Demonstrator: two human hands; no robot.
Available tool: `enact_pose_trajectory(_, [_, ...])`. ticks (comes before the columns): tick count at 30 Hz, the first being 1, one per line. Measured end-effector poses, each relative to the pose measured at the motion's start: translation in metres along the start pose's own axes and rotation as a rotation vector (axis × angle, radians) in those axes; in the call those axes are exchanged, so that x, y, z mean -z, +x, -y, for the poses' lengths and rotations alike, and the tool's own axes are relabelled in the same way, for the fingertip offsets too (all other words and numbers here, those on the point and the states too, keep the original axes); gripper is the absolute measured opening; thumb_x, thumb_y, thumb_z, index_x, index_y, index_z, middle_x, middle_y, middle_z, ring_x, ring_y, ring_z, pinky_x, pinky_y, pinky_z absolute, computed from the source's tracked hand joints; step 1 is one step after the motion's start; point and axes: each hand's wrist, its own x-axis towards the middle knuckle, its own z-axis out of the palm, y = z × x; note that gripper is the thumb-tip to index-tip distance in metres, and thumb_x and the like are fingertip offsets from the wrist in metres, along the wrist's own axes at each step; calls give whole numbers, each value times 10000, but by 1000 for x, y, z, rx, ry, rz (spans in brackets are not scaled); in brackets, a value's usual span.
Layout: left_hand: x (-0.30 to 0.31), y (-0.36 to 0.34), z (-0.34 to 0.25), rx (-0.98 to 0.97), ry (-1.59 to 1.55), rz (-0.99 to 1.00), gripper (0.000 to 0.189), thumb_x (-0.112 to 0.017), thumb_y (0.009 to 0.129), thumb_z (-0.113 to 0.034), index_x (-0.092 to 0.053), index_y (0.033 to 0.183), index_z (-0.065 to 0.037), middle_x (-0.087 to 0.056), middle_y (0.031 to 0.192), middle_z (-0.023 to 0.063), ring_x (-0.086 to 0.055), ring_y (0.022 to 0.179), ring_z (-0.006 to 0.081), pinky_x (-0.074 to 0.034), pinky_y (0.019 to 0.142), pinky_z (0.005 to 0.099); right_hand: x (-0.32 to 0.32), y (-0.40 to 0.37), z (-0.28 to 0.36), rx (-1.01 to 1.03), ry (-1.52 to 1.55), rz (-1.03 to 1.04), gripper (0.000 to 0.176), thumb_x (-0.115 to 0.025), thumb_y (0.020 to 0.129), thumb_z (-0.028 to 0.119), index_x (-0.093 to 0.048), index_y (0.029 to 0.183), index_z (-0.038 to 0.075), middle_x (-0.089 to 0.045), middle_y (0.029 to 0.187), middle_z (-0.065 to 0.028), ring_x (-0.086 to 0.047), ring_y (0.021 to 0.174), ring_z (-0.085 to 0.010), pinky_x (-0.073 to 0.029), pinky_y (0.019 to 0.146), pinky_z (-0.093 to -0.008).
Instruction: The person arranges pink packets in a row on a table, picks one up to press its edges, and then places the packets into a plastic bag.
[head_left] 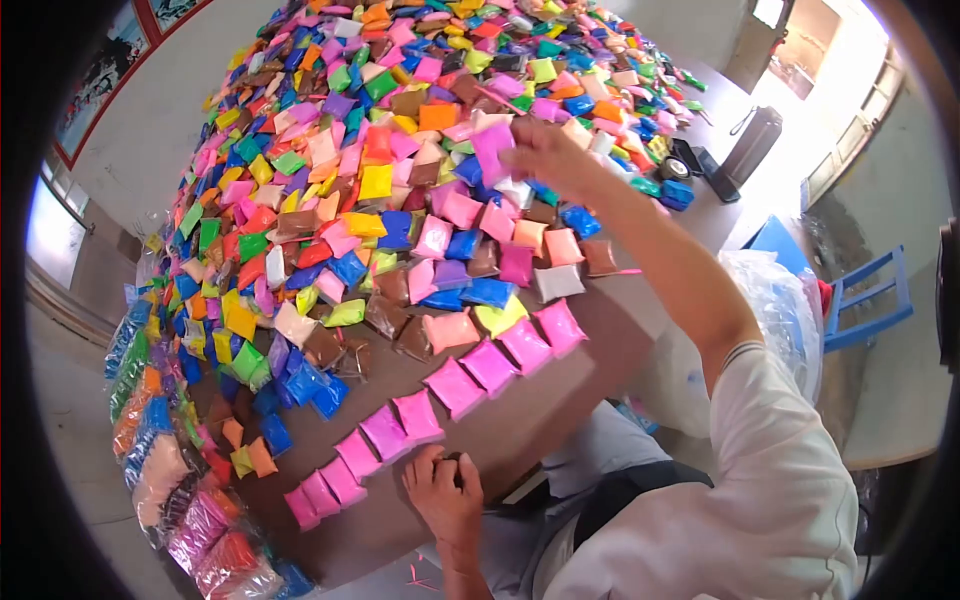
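Observation:
My right hand (548,158) reaches across the big heap and pinches a bright pink packet (492,153) between thumb and fingers. Small sealed packets in many colours lie beneath and around it, among them an orange packet (437,117) and a yellow packet (376,181). Nearer to me, a slanting row of pink packets (455,388) lies side by side on the brown table (590,345). My left hand (445,492) rests at the table's near edge with its fingers curled in, just below that row. Nothing shows in its fingers.
Clear bags filled with coloured packets (160,465) line the table's left side. At the right stand a dark upright bottle-like object (757,145) and a roll of tape (672,168). A blue chair (870,292) and a large clear plastic bag (770,310) are beyond my right arm.

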Motion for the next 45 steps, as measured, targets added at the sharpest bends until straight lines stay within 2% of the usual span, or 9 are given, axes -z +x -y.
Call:
enact_pose_trajectory(4, [2,-4,-2,-16,-1,-16,218,-686,837,-149,-588,714,2,-611,1028,130,-562,893,336,-447,810,475,-45,-106,-11,-98,361,91,217,-657,950,206,-643,1096,47,-648,968,10,-580,875,-71,-493,754,-269])
enact_pose_trajectory(8, [1,-6,0,-54,1,-41,250,-679,865,-198,-604,737,3,-613,1041,128,-563,925,338,-446,835,473,-107,-187,1,-176,195,113,203,-670,939,228,-621,998,40,-578,824,32,-504,786,-52,-448,692,-272])
enact_pose_trajectory(17, [-1,-8,13,-58,-113,-12,333,-630,915,-306,-634,837,18,-627,1057,160,-564,1000,376,-433,898,480,-196,-216,-7,-160,167,255,352,-711,899,244,-476,775,13,-410,665,-53,-397,678,-94,-383,586,-323])
enact_pose_trajectory(23, [-2,-14,11,-47,-83,15,286,-664,894,-292,-640,854,-10,-621,1084,134,-552,1048,354,-416,924,464,-207,-224,-17,139,-2,191,353,-712,899,260,-478,803,14,-472,680,-36,-415,655,-104,-392,564,-332])
enact_pose_trajectory(26, [-3,-14,4,-48,-65,12,326,-626,926,-329,-644,876,-7,-615,1108,136,-543,1069,357,-405,942,469,-209,-221,-19,115,110,193,317,-721,851,216,-492,807,2,-544,694,-90,-508,608,-185,-473,588,-341])
enact_pose_trajectory(32, [-6,-15,2,-19,-31,31,410,-580,957,-396,-667,905,1,-591,1088,154,-533,1065,383,-395,950,492,-204,-216,-6,-226,321,378,348,-735,872,255,-508,794,4,-518,681,-44,-528,647,-78,-477,543,-305])
enact_pose_trajectory(38, [-18,-21,-6,-25,-3,18,451,-542,980,-418,-664,884,5,-590,1053,164,-534,1045,395,-392,951,500,-213,-219,-23,140,-43,173,362,-695,882,299,-525,806,-12,-529,657,-161,-560,619,-250,-462,587,-392])
enact_pose_trajectory(41, [-26,-23,-2,-5,-25,-22,430,-558,974,-397,-655,869,9,-612,1076,161,-544,1052,391,-395,954,498,-214,-224,-25,160,-89,122,290,-681,916,264,-569,853,4,-488,670,-104,-452,632,-138,-409,571,-364])
enact_pose_trajectory(45, [-22,-24,-5,-27,-71,-55,328,-627,932,-296,-629,806,7,-640,1122,142,-562,1046,373,-409,954,485,-191,-233,-14,50,-1,28,309,-640,909,299,-600,1020,14,-610,813,-192,-603,721,-320,-475,669,-419])
